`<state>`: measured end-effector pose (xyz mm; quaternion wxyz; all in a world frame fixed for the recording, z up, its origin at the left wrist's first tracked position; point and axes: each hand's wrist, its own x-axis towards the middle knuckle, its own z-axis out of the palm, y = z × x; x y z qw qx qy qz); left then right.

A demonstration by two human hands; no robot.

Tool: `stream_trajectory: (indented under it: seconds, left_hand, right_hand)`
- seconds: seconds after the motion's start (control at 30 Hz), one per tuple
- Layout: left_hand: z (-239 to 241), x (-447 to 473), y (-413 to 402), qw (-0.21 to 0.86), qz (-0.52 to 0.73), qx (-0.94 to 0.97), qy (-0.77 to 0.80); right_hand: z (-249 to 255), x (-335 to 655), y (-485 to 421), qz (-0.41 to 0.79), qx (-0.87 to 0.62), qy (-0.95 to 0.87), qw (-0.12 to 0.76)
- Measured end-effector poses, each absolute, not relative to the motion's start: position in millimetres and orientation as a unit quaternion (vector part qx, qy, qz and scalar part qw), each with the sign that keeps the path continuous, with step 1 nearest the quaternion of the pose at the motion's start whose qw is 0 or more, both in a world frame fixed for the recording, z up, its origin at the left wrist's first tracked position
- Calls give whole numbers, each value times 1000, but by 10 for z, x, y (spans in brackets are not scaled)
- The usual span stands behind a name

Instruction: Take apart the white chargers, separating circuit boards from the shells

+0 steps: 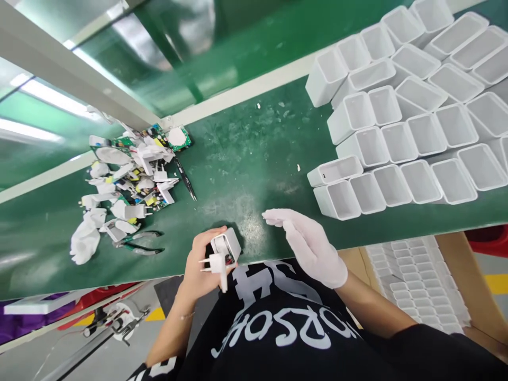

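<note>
A green bench (234, 153) bears, at left, a heap of circuit parts (138, 174), one pair of cutters (145, 242) and one pair of tweezers (185, 180). At its near edge the left hand (193, 267) grips one white case (235, 241), a two-pin plug (216, 263) at its mouth; the gloved right hand (311, 246) is flat, fingers together, near over twenty hollow housings (371, 145). One cardboard box (476, 275) below holds rows of smaller-looking housings (420, 270).

A white-lettered black shirt (286, 362) and one white glove (311, 251) are worn

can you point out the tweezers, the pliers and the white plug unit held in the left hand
Tweezers (185, 180): head view, middle of the black body
Pliers (137, 248): head view, on the handle nearer the person
White plug unit (217, 263): head view, on the block bearing the two pins
</note>
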<state>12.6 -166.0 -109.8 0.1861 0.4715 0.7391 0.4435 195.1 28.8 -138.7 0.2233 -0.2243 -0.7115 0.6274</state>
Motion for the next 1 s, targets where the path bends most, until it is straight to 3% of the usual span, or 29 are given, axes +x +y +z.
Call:
stream_trajectory:
  seconds: [0.17, 0.27, 0.4, 0.6, 0.8, 1.0]
  left_hand:
    - [-1140, 142, -1701, 201, 467, 399, 763]
    - [-1142, 192, -1584, 265, 510, 292, 764]
    - [-935, 272, -1290, 338, 719, 50, 605]
    - [-694, 328, -967, 459, 754, -161, 441]
    - [-698, 383, -914, 488, 754, -209, 387]
    - [-796, 337, -983, 509, 684, -67, 519]
  right_hand:
    - [-1397, 1949, 294, 629, -216, -712, 225]
    - [-1415, 1964, 292, 627, -217, -715, 221]
    - [-1446, 1996, 283, 631, -211, -715, 215]
    - [-1473, 1996, 287, 621, -214, -723, 216]
    - [-1487, 1976, 300, 616, -200, -730, 217]
    - [-1491, 1981, 292, 625, -208, -725, 203]
